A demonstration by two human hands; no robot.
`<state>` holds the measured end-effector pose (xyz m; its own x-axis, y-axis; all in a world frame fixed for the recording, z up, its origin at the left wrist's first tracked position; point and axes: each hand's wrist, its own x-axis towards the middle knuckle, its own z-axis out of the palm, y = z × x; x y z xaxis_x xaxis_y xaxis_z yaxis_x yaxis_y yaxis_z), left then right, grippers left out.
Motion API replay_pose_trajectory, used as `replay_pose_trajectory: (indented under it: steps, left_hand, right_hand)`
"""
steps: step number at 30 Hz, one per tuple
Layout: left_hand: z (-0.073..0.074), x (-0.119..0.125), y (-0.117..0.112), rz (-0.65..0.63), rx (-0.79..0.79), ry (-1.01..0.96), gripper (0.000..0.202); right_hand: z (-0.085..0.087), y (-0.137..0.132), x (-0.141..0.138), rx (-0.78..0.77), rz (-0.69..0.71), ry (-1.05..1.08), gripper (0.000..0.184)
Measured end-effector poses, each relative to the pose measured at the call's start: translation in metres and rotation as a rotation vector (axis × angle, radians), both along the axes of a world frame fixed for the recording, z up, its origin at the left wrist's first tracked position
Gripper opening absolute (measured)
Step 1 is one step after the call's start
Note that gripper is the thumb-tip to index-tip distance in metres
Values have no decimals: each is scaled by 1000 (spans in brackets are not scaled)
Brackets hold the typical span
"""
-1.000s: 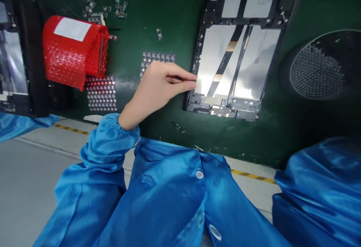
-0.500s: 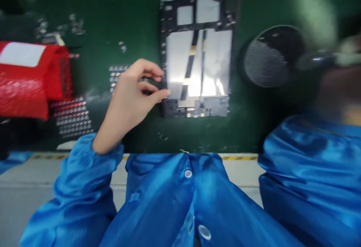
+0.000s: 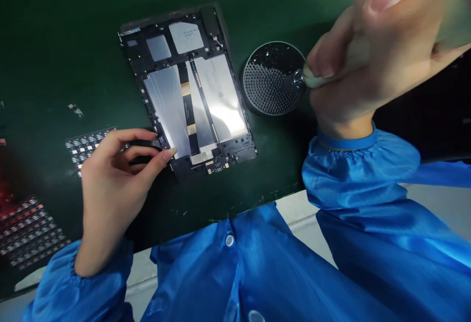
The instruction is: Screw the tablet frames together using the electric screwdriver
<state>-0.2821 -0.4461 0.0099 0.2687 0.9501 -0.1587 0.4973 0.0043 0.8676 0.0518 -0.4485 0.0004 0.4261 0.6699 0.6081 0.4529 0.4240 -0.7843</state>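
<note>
There, on the green mat [image 3: 73, 42], the opened tablet [image 3: 191, 101] lay flat. The left hand [image 3: 114, 174] pinched its lower left edge; the right hand [image 3: 375, 52] gripped a screwdriver [image 3: 353, 59], tip over the round screw dish [image 3: 270, 79] just beside.

No legible text anywhere. Tablet [image 3: 187, 91]: faint small print on the right silver panel, too small and blurred to read. Grey stickers at its top: blank as far as shows. Sheet of small parts [image 3: 86, 144] by the left hand: no readable marks. No brands, nos. or signs on the bench [image 3: 55, 42].
</note>
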Motion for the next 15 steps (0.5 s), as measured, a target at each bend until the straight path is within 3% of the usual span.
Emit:
replay_pose_trajectory:
  steps: [8, 12, 15]
  left_hand:
    - [-1, 5, 0, 44, 59, -45, 40]
    - [-4, 2, 1, 6, 73, -83, 37]
    - [-8, 2, -1, 9, 66, -110, 36]
  right_hand:
    - [-6, 11, 6, 73, 33, 108, 25]
    - [-4, 10, 3, 91, 87, 132, 18]
    - [1, 0, -1, -79, 25, 203, 54]
